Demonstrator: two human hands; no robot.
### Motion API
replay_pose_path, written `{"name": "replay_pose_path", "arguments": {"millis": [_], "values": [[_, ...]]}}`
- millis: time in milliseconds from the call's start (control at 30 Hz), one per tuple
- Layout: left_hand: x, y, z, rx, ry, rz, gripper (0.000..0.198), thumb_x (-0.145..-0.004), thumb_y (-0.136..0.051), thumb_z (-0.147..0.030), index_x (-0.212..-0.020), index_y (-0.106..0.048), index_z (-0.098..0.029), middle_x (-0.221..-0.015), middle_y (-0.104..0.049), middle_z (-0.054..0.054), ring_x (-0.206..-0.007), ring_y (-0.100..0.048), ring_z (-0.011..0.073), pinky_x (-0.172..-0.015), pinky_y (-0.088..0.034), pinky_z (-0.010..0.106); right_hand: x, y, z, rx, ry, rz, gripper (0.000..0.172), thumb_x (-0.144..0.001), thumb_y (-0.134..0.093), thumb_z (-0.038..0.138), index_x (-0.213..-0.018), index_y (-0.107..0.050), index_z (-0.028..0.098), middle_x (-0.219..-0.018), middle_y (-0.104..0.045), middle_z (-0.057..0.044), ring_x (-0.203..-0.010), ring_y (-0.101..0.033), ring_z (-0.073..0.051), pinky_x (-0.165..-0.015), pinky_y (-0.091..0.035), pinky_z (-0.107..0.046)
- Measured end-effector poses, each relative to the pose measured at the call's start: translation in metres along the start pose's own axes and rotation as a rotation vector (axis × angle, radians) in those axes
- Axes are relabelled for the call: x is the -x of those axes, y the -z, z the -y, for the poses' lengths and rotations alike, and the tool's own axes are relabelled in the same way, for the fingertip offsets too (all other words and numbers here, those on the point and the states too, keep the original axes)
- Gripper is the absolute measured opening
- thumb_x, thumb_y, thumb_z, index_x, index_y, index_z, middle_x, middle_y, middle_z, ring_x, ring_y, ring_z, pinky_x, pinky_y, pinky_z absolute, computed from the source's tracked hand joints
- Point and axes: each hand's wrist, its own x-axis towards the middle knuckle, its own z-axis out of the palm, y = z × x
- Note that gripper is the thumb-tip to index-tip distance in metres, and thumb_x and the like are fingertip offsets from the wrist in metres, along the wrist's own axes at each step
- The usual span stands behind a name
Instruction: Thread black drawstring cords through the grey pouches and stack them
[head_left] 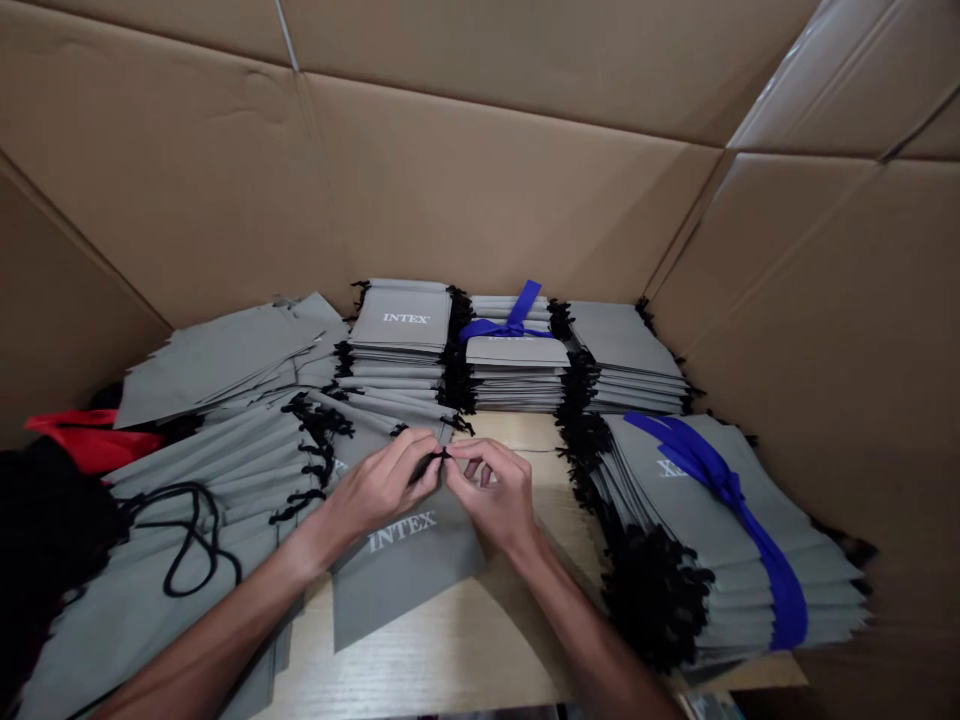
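Observation:
A grey drawstring bag (405, 590) printed with INTEX lies tilted on the wooden table in front of me. Above its top edge, my left hand (394, 470) is closed in a pinch on a short black cord (444, 453). My right hand (496, 490) pinches the same cord from the other side, fingertips almost touching the left ones. Whether a knot sits in the cord is too small to tell. Behind my hands, another grey bag is partly covered by my left hand.
Grey bag stacks (401, 330) line the cardboard wall (487, 180). A blue ribbon (780, 580) ties the bundle (750, 520) at right; another stack behind has a blue ribbon (510, 325). At left lie loose grey panels (217, 355), black cords (191, 540) and red material (94, 440).

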Motion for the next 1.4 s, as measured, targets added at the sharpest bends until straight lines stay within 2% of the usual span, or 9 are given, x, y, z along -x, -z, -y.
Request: {"name": "replay_pose_path", "arguments": {"millis": [100, 167, 300, 500, 700, 867, 1033, 1200, 1400], "values": [[-0.001, 0.003, 0.002, 0.038, 0.007, 0.011, 0.018, -0.112, -0.053, -0.016, -0.128, -0.059, -0.019, -0.109, -0.077, 0.011, -0.097, -0.080, 0.0214, -0.083, -0.064, 0.028, 0.000, 0.000, -0.001, -0.038, -0.008, 0.013, 0.014, -0.093, -0.073, 0.013, -0.092, -0.082, 0.024, -0.095, -0.088, -0.006, -0.081, -0.082, -0.020, -0.072, -0.065, -0.029], [-0.001, 0.007, 0.004, 0.065, 0.004, 0.049, 0.018, -0.112, -0.053, -0.015, -0.128, -0.060, -0.019, -0.110, -0.078, 0.011, -0.100, -0.080, 0.0216, -0.085, -0.064, 0.028, -0.001, 0.002, -0.001, -0.082, -0.052, 0.050, 0.013, -0.093, -0.074, 0.015, -0.092, -0.084, 0.024, -0.096, -0.088, -0.006, -0.081, -0.081, -0.020, -0.071, -0.064, -0.029], [0.001, 0.010, 0.009, 0.073, -0.010, 0.103, 0.020, -0.111, -0.055, -0.014, -0.127, -0.064, -0.020, -0.110, -0.080, 0.010, -0.102, -0.081, 0.0211, -0.088, -0.064, 0.027, -0.006, 0.008, -0.005, -0.116, -0.266, 0.176, 0.011, -0.087, -0.076, 0.020, -0.091, -0.086, 0.023, -0.085, -0.084, -0.004, -0.061, -0.067, -0.014, -0.055, -0.053, -0.025], [0.004, 0.003, 0.011, 0.223, 0.076, 0.146, 0.020, -0.111, -0.056, -0.019, -0.127, -0.068, -0.020, -0.112, -0.079, 0.010, -0.103, -0.080, 0.0215, -0.091, -0.064, 0.028, -0.012, 0.015, -0.015, -0.175, -0.501, 0.311, 0.012, -0.077, -0.079, 0.026, -0.087, -0.085, 0.021, -0.067, -0.069, 0.002, -0.058, -0.057, -0.013, -0.054, -0.044, -0.023], [0.002, 0.004, 0.008, 0.429, 0.153, 0.200, 0.017, -0.111, -0.059, -0.020, -0.125, -0.068, -0.022, -0.112, -0.077, 0.008, -0.102, -0.078, 0.0190, -0.092, -0.061, 0.028, -0.017, 0.025, -0.026, -0.390, -0.572, 0.440, 0.021, -0.074, -0.088, 0.039, -0.082, -0.081, 0.020, -0.083, -0.078, -0.003, -0.070, -0.064, -0.017, -0.067, -0.051, -0.029], [0.001, 0.003, 0.007, 0.539, 0.222, 0.223, 0.016, -0.109, -0.060, -0.020, -0.120, -0.072, -0.023, -0.110, -0.078, 0.006, -0.099, -0.077, 0.0182, -0.092, -0.060, 0.028, -0.018, 0.026, -0.032, -0.446, -0.608, 0.526, 0.021, -0.072, -0.090, 0.037, -0.078, -0.079, 0.021, -0.075, -0.073, 0.000, -0.068, -0.062, -0.015, -0.070, -0.051, -0.029], [-0.002, 0.001, 0.005, 0.597, 0.315, 0.204, 0.012, -0.106, -0.062, -0.022, -0.108, -0.073, -0.022, -0.103, -0.078, 0.004, -0.092, -0.075, 0.0167, -0.085, -0.057, 0.025, -0.017, 0.022, -0.033, -0.454, -0.635, 0.508, 0.018, -0.070, -0.087, 0.034, -0.077, -0.077, 0.021, -0.076, -0.072, 0.001, -0.069, -0.061, -0.015, -0.071, -0.049, -0.028], [-0.004, -0.002, 0.004, 0.684, 0.495, 0.295, 0.021, -0.106, -0.060, -0.035, -0.099, -0.074, -0.021, -0.090, -0.075, 0.001, -0.077, -0.066, 0.0160, -0.071, -0.053, 0.025, -0.016, 0.019, -0.034, -0.390, -0.583, 0.465, 0.015, -0.074, -0.082, 0.034, -0.080, -0.076, 0.021, -0.081, -0.076, -0.001, -0.075, -0.067, -0.017, -0.076, -0.054, -0.030], [-0.002, -0.007, 0.007, 0.756, 0.638, 0.286, 0.027, -0.106, -0.059, -0.043, -0.100, -0.072, -0.020, -0.089, -0.074, 0.002, -0.079, -0.066, 0.0169, -0.069, -0.053, 0.025, -0.011, 0.017, -0.029, -0.227, -0.506, 0.324, 0.016, -0.082, -0.081, 0.038, -0.084, -0.072, 0.024, -0.085, -0.076, -0.002, -0.070, -0.063, -0.016, -0.064, -0.049, -0.027]]}}
